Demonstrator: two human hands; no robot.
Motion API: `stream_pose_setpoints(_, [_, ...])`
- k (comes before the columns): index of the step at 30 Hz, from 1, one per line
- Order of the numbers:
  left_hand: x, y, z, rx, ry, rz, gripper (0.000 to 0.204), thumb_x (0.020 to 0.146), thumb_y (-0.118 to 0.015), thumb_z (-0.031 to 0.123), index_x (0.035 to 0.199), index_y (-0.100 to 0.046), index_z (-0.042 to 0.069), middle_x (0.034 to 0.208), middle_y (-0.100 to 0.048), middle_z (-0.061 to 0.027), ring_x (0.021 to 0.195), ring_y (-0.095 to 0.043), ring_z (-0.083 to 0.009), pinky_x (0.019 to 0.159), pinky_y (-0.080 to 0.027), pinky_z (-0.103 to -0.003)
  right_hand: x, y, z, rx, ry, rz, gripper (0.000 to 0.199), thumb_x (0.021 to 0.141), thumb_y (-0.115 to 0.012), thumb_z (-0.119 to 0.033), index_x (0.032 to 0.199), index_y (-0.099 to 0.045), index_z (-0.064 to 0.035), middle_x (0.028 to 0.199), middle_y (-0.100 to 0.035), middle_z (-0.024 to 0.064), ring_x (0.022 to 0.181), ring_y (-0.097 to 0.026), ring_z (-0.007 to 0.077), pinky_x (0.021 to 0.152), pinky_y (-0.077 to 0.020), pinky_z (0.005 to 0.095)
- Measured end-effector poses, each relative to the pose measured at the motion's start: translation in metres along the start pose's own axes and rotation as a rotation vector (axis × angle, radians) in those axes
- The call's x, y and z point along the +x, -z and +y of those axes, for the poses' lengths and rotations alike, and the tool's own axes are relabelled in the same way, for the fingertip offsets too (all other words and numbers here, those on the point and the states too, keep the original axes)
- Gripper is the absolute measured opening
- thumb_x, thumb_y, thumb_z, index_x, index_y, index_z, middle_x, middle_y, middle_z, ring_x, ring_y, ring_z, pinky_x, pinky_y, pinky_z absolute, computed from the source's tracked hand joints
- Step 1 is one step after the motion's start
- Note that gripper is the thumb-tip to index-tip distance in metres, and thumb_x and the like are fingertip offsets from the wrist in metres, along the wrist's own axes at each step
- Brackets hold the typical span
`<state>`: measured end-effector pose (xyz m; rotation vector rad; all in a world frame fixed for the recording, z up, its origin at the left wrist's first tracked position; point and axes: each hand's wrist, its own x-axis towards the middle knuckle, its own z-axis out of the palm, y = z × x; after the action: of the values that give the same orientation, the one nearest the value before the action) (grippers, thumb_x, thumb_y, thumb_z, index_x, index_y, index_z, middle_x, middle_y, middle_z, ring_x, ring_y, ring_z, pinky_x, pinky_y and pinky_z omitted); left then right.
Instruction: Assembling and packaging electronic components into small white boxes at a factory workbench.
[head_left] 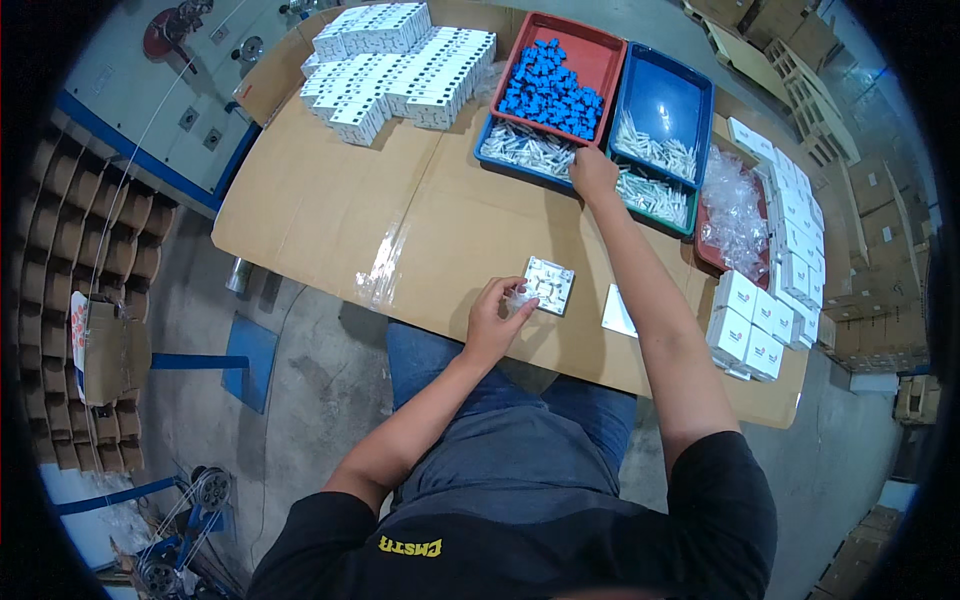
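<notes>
My left hand [491,318] is closed at the left edge of a small white square panel [558,287], pinching a crumpled clear plastic piece [516,297]. The panel lies on the cardboard-covered table and has small raised parts on its face. Stretched far forward, my right hand [594,172] is at the right end of a blue tray of thin white pieces [525,148], just under a red tray [612,60]. Its fingers are curled, and their tips are hidden, so what they hold does not show. Blue plastic parts [550,92] fill much of the red tray.
A second blue tray [660,85] and a green tray [688,230] hold more white pieces. Clear bags [733,200] fill a red tray at the right, beside stacked white boxes [765,325]. White blocks [400,75] stand far left. A white card [618,312] lies by my right forearm.
</notes>
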<state>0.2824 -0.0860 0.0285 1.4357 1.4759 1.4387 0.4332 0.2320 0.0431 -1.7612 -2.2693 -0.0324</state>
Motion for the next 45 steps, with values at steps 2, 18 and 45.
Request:
stream_pose_setpoints(2, [-0.001,-0.002,0.001,-0.027,0.008,-0.005,0.036,0.087,-0.084,0.016,0.117,-0.07,0.002,0.106,-0.07,-0.0104,0.095,-0.066,-0.022,0.086,-0.053,-0.034,0.002,-0.007,0.002,0.034,-0.067,-0.009,0.02,0.088,-0.069,-0.02,0.096,-0.078,-0.0037,0.103,-0.075,0.0212,0.097,-0.075,0.0406,0.083,-0.06,0.0518])
stream_pose_setpoints(18, [0.008,0.004,0.011,-0.007,0.009,-0.003,0.042,0.085,-0.086,0.013,0.121,-0.069,0.002,0.111,-0.072,-0.009,0.105,-0.067,-0.0188,0.094,-0.052,-0.033,-0.17,0.083,-0.044,1.375,-0.112,-0.077,0.02,0.094,-0.075,-0.007,0.112,-0.069,0.0003,0.095,-0.075,0.004,0.07,-0.06,0.0024,0.059,-0.0436,0.0187])
stream_pose_setpoints(45, [0.002,0.011,0.015,-0.037,-0.075,-0.096,0.042,0.091,-0.074,0.005,0.133,-0.067,0.005,0.116,-0.072,-0.0119,0.105,-0.07,-0.0267,0.093,-0.055,-0.038,-0.252,0.104,-0.073,0.832,0.213,-0.143,0.012,0.096,-0.073,-0.012,0.101,-0.077,-0.0021,0.111,-0.065,0.0083,0.082,-0.066,0.0191,0.072,-0.0535,0.0304])
